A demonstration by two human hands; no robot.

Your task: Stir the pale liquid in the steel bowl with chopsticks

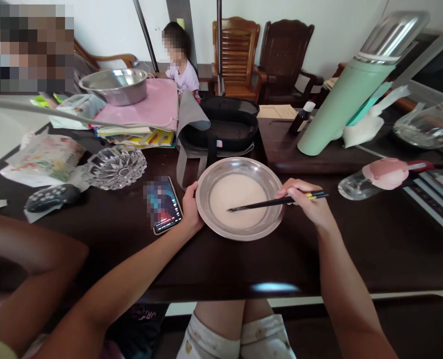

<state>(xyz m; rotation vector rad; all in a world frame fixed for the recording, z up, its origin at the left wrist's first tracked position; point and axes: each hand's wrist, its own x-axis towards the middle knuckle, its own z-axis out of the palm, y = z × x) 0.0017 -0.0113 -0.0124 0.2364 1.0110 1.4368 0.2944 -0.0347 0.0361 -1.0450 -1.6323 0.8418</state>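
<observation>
Steel bowl held milky liquid on dark table, left hand against rim, fingers hidden, grip impossible to tell. Right hand clamped black chopsticks between fingers, long axis slanting gently across bowl, tips pointing left at liquid.

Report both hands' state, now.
Left hand: holding the metal bowl at its left edge, fingers partly hidden.
Right hand: closed on the dark chopsticks.
</observation>
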